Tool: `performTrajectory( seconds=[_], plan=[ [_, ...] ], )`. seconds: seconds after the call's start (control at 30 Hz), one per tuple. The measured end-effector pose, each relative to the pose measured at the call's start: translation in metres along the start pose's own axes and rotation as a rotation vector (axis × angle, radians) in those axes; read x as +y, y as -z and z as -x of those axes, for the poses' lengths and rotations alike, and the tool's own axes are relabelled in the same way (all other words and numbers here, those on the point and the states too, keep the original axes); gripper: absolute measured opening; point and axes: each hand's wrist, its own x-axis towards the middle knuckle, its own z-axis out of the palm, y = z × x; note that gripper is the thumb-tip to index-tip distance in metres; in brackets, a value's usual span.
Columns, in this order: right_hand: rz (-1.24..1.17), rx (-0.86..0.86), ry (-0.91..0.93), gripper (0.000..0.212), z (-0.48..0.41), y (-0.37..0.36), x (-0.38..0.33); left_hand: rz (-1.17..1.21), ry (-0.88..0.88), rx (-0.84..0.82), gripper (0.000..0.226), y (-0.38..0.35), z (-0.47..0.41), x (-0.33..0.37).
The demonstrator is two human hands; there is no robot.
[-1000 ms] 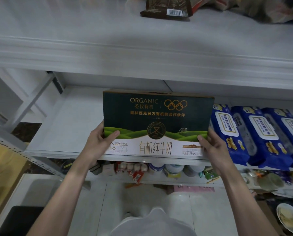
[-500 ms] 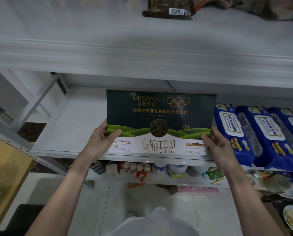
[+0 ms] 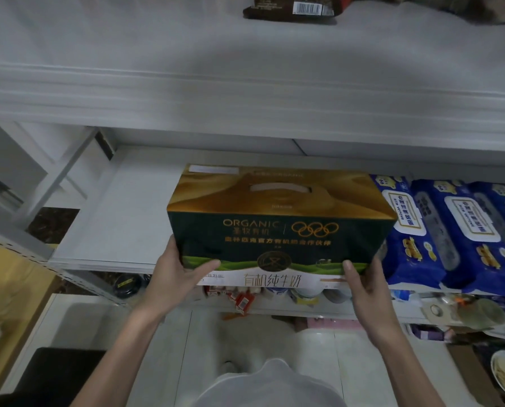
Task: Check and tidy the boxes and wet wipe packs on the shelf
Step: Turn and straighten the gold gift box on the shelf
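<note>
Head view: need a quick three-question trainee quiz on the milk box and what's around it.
1. True or false: the left hand and the right hand each have a grip on the milk box.
2. The blue wet wipe packs lie where, relative to the box? A: to the person's left. B: to the person's right. C: stacked on top.
3. Fill in: the box's top face is ___ coloured.

Key: 1 true; 2 B; 3 gold.
</note>
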Motion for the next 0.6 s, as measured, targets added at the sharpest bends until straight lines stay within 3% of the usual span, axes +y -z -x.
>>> performTrajectory(
  seconds=[0.23, 0.37, 0.6],
  plan=[
    [-0.020, 0.054, 0.075, 0.056, -0.006, -0.013, 0.013, 0.084, -0.046, 0.080, 0.068, -0.010, -0.006, 0.003],
    [0.071, 0.023, 0.069, 0.062, -0.054, -0.005, 0.013, 0.100, -0.047, 0.186, 0.064, -0.034, 0.001, 0.002],
    [-0.074, 0.013, -0.048, 0.064, -0.154, -0.025, -0.004, 0.174, 0.073, 0.383, 0.077, -0.110, 0.037, 0.012]
  ],
)
